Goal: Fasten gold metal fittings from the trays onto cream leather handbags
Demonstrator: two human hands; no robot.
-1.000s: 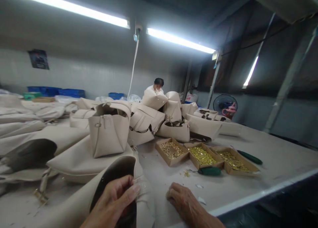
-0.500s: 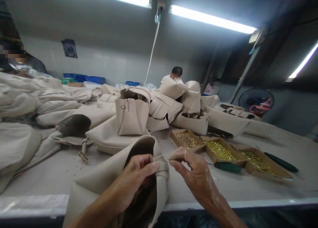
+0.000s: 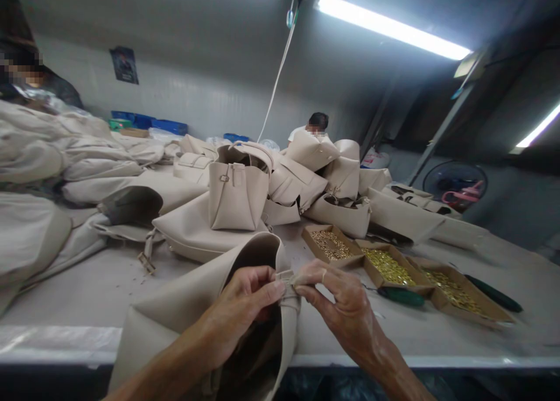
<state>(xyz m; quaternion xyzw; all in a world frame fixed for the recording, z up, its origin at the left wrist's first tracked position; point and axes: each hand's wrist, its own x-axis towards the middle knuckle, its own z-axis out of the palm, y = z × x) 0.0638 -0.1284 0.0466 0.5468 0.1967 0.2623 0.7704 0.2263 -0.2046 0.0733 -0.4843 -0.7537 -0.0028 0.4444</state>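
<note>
A long work table (image 3: 79, 296) fills the lower half of the frame under fluorescent lights (image 3: 387, 25), with a poster (image 3: 123, 66) on the far wall and blue crates (image 3: 149, 123) below it. Cream handbags (image 3: 238, 197) lie heaped across the middle of the table, and one stands upright at the centre of the pile. Beyond them sits a co-worker (image 3: 317, 127), and a second person (image 3: 26, 77) shows at the upper left, beside a mound of unfinished bag pieces (image 3: 56, 150). A fan (image 3: 455, 182) stands at the right.

Three cardboard trays (image 3: 389, 267) of small gold fittings sit at the right of the table, with two green-handled tools (image 3: 400, 296) just in front of them.

At the bottom centre, a tilted cream handbag (image 3: 175, 308) lies at the table's near edge, its dark opening facing up. The left hand (image 3: 249, 299) is closed on its rim, and the right hand (image 3: 345, 308) pinches a narrow strap (image 3: 286, 284) there, the two hands close together.
</note>
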